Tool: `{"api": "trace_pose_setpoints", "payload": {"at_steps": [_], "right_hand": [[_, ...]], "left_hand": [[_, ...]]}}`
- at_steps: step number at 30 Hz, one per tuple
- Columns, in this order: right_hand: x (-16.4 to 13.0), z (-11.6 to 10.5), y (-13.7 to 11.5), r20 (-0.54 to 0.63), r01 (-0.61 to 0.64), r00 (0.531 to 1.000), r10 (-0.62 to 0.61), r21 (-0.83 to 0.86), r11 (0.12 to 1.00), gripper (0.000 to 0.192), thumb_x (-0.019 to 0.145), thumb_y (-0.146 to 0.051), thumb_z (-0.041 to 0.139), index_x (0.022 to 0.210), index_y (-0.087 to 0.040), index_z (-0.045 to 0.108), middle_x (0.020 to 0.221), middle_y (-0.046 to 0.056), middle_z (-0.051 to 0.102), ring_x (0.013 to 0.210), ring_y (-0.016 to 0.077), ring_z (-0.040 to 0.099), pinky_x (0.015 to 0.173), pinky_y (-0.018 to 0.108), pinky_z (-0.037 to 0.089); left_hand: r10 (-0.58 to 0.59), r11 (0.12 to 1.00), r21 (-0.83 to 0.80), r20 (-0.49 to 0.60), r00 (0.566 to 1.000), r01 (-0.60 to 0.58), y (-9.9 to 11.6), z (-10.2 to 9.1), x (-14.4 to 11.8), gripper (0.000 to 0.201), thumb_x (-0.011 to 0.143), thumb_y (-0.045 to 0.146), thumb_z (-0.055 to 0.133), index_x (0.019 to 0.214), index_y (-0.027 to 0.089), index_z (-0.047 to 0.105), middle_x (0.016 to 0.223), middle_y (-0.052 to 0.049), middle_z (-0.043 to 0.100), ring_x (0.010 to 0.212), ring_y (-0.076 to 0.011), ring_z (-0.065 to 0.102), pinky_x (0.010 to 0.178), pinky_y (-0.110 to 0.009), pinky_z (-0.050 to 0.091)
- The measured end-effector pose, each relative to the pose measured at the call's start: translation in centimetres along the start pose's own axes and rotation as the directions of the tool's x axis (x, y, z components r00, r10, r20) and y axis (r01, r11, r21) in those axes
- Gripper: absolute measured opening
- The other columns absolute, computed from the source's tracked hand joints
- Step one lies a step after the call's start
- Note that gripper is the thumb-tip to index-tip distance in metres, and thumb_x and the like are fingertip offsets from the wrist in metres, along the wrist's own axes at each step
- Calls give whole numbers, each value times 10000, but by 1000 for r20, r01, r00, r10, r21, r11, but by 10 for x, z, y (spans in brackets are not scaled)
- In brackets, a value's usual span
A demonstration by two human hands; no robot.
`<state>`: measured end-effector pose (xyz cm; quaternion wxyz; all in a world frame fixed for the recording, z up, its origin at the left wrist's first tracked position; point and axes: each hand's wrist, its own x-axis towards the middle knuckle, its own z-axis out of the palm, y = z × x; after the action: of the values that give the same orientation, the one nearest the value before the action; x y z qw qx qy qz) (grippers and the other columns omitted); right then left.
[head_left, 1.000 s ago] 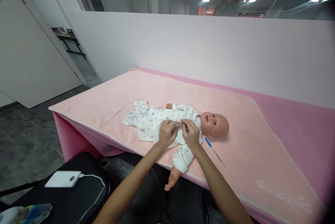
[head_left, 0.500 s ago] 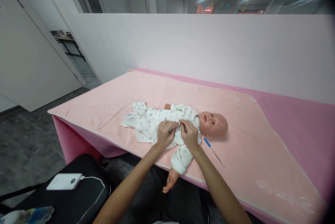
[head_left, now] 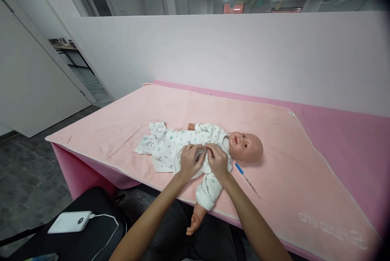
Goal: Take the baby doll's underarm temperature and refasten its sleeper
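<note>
A baby doll (head_left: 247,148) lies on its back, its head to the right, dressed in white patterned baby clothes (head_left: 166,147). At the middle of its chest, my left hand (head_left: 191,161) pinches the edge of the baby top, fingers curled. Right beside it, my right hand (head_left: 217,158) also pinches the top's front edge, and the fingertips of both hands nearly meet. Exactly what lies between the fingertips is too small to make out. One doll arm hangs over the near table edge between my forearms. A thermometer with a blue end (head_left: 247,179) rests right of my right hand.
A pale pink blanket (head_left: 292,163) covers the table over a darker pink cloth (head_left: 350,131). Behind stands a white wall (head_left: 213,53) with a window above. At lower left, a white power bank (head_left: 69,222) with a cable lies on a black chair (head_left: 91,200).
The camera view has shifted slightly. Both hands stay at the doll's chest, gripping the top, with small finger movements; a little gap now shows in the cloth by the left hand.
</note>
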<state>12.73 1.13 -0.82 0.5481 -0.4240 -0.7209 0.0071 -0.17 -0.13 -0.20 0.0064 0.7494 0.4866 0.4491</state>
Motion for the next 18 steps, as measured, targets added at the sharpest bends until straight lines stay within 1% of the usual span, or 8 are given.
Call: {"api": "trace_pose_setpoints", "payload": {"at_steps": [6,10,14,18], "right_hand": [[0,0,2,-19,-43,999,43,32,999,242,883,-148,404,897,-200,640,832,38,684,796,147,638,739,283,515],[0,0,3,-30,-31,999,32,39,999,231,882,-138,410,900,-198,632,842,36,686,806,143,638,748,275,511],[0,0,2,-21,-7,1000,8,33,999,223,876,-123,418,909,-193,627,847,37,685,814,143,637,757,274,508],[1,-1,0,-3,11,1000,-11,36,999,210,871,-119,429,898,-190,625,839,38,687,810,143,637,761,270,508]], "left_hand": [[41,999,13,19,999,-41,1,3,-1,113,871,210,459,957,204,532,891,-27,640,802,-172,539,741,-341,366],[33,999,3,14,999,-33,-1,4,-1,113,878,183,438,941,205,529,889,-23,637,801,-168,539,733,-338,365],[-6,1000,-18,18,1000,6,1,2,1,110,877,187,434,924,209,531,869,-17,631,778,-166,539,721,-336,367],[-92,990,-108,0,996,92,3,-3,4,88,882,232,440,901,211,523,867,-14,623,798,-162,550,744,-332,388]]}}
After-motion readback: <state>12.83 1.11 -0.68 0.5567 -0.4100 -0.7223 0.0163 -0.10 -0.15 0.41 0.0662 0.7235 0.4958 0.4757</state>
